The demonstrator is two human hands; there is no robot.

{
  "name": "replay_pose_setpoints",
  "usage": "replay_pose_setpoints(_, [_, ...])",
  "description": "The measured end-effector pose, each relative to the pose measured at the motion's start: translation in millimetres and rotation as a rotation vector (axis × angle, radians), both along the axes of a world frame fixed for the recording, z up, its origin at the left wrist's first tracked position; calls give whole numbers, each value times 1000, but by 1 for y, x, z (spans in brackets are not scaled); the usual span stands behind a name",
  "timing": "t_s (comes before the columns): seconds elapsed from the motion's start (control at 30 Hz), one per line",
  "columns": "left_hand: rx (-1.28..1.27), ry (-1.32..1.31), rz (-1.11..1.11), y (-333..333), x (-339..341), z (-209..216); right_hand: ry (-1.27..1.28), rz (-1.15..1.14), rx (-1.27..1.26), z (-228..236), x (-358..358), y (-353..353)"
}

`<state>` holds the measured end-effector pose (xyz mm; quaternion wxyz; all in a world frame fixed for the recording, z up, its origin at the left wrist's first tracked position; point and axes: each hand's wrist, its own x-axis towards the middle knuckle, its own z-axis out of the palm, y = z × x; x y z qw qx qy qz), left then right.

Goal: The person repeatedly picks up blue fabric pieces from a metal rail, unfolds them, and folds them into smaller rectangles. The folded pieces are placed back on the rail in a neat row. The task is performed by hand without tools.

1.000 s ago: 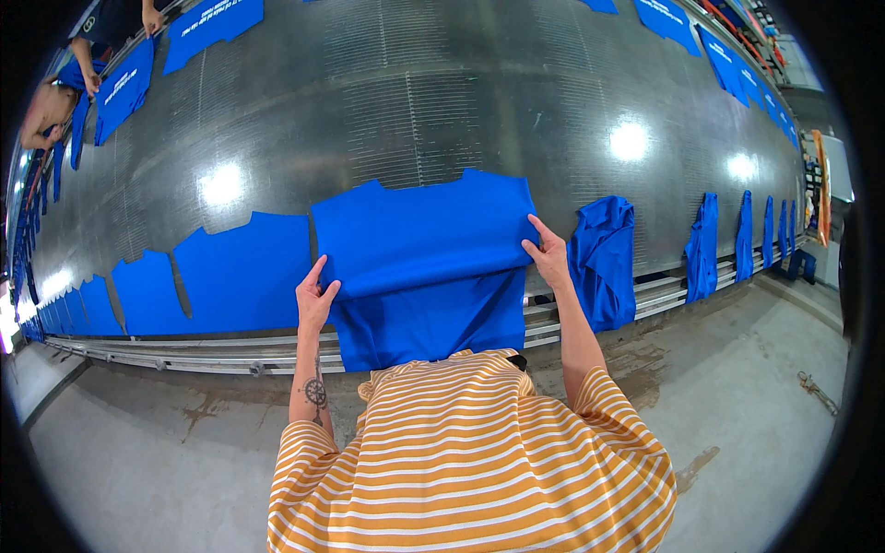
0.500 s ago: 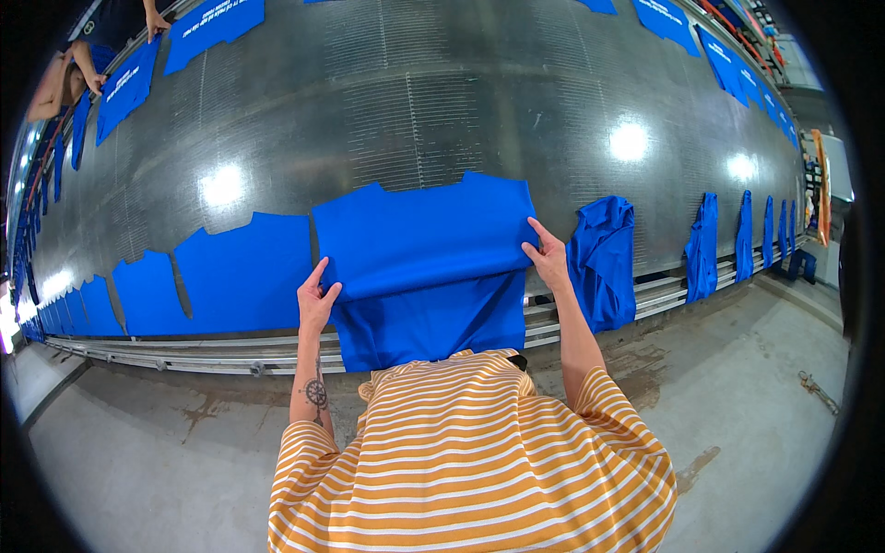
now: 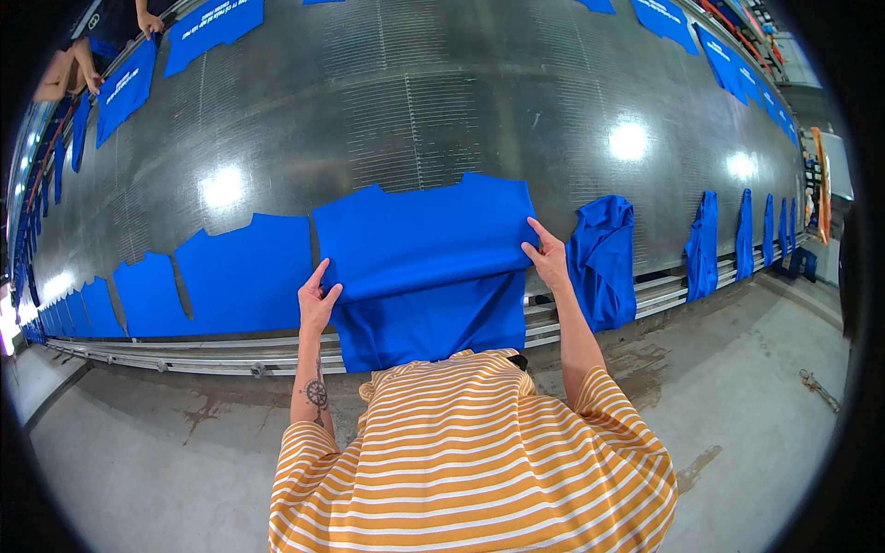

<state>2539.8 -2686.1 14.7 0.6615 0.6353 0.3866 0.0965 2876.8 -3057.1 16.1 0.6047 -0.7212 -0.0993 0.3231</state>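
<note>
A plain blue cut shirt panel lies in front of me, its neckline and shoulder edges flat on the dark metal table. Across its middle runs a raised fold, and below that the cloth hangs over the near edge toward my body. My left hand grips the panel's left side at the fold, thumb and index finger apart on the cloth. On the opposite side my right hand holds the right edge a little higher up. The other fingers of both hands are partly hidden.
Flat blue panels line the near edge to the left. A crumpled blue panel and several narrow-looking ones drape the edge to the right. Metal rails run along the front. Across the table, a co-worker's hand touches a printed blue panel.
My hands and the shirt panel before me stay practically still. At the far left, the co-worker's hands and arm have shifted slightly.
</note>
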Motion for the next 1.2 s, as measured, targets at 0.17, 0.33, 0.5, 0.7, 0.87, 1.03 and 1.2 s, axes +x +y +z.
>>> replay_pose_setpoints(0.17, [12,-19,11,-2,0,-3,-3,-7,6,0,-1,0])
replay_pose_setpoints(0.33, [45,31,-18,0,-3,-7,-7,1,-14,-1,-1,-1])
replay_pose_setpoints(0.5, [69,34,-20,0,-4,-8,23,-10,2,-5,-1,-3])
replay_pose_setpoints(0.7, [-32,-39,-1,-3,0,-1,10,-13,6,-5,-1,-2])
replay_pose_setpoints(0.87, [-33,-40,-14,-2,1,1,-3,-15,9,-6,-2,-2])
replay_pose_setpoints(1.03, [28,-17,-22,-4,2,2,10,-5,-1,-6,-3,-2])
replay_pose_setpoints(1.2, [131,94,-47,-1,-2,-3,-107,18,-23,-3,-4,3])
